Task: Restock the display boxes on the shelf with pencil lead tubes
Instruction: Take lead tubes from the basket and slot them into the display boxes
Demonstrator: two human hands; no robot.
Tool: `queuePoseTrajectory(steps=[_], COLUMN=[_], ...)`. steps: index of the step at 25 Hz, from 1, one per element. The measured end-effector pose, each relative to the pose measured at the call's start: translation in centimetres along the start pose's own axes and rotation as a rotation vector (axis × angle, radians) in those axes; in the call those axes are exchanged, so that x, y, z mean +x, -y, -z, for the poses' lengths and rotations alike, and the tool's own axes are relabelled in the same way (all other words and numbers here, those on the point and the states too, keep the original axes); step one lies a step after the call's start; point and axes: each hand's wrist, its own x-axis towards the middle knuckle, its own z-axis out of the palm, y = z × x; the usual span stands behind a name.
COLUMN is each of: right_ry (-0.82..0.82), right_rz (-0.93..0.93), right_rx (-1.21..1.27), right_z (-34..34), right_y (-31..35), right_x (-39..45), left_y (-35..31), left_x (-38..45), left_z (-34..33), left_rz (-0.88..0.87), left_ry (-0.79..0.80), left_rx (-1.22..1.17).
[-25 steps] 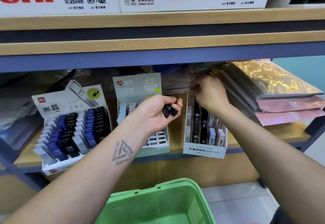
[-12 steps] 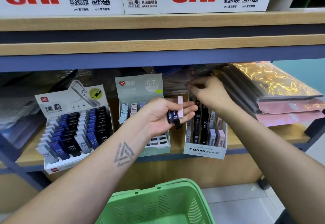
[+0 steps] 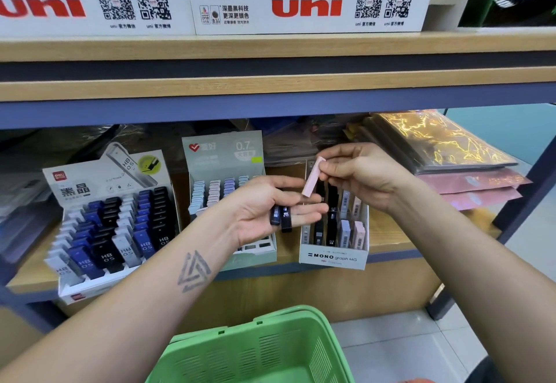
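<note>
Right hand: the right hand point(image 3: 358, 172) pinches a pink lead tube point(image 3: 313, 176) by its top end between thumb and fingers, tilted, above the far end of the MONO graph MG display box point(image 3: 332, 257).
Left hand: the left hand point(image 3: 264, 208) lies palm up with its fingers nearly straight, and two dark lead tubes point(image 3: 281, 215) rest loose across them, just left of that box.
Risk, palm: the dark tubes are only cradled; a tilt of the open palm would likely roll them off, down onto the shelf or into the green basket point(image 3: 258, 349) below.
Risk, pinch: the pink tube is held by one end only, so it may swing or slip as it goes down into a slot.
Risk, slot: the box's rows look sorted by colour, pink at the right; a hurried drop could land it among the black ones or knock a neighbour askew.
Shelf: a wooden shelf point(image 3: 388, 241) on a blue frame carries three boxes: an HB 0.5 box point(image 3: 111, 226) at left, a 0.7 box point(image 3: 224, 157) in the middle, MONO at right.
Room: glossy folders point(image 3: 436, 145) are stacked far right; white uni cartons point(image 3: 307, 6) sit on the shelf above; pale floor tiles lie below.
</note>
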Motion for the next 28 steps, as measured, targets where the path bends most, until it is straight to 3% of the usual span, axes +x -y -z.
queuePoseTrajectory(steps=[5, 13, 19, 24, 26, 28], right_ry=[0.061, 0.108, -0.010, -0.161, -0.200, -0.246], right_rz=[0.016, 0.040, 0.052, 0.160, 0.180, 0.209], right_rx=[0.026, 0.043, -0.124, -0.186, -0.322, -0.669], right_z=[0.8, 2.1, 2.1, 4.1, 5.2, 6.2], right_y=[0.0, 0.0, -0.3, 0.5, 0.7, 0.4], right_x=[-0.8, -1.3, -1.0, -1.3, -1.7, -1.8], left_y=[0.5, 0.8, 1.1, 0.8, 0.7, 0.8], left_x=[0.6, 1.3, 1.8, 1.9, 1.8, 1.9], left_z=[-0.3, -0.8, -1.3, -1.7, -1.6, -1.5], left_rz=[0.070, -0.153, -0.200, -0.053, -0.017, -0.007], left_ry=[-0.093, -0.219, -0.232, -0.164, -0.151, -0.145], left_rx=[0.026, 0.159, 0.223, -0.015, -0.088, -0.121])
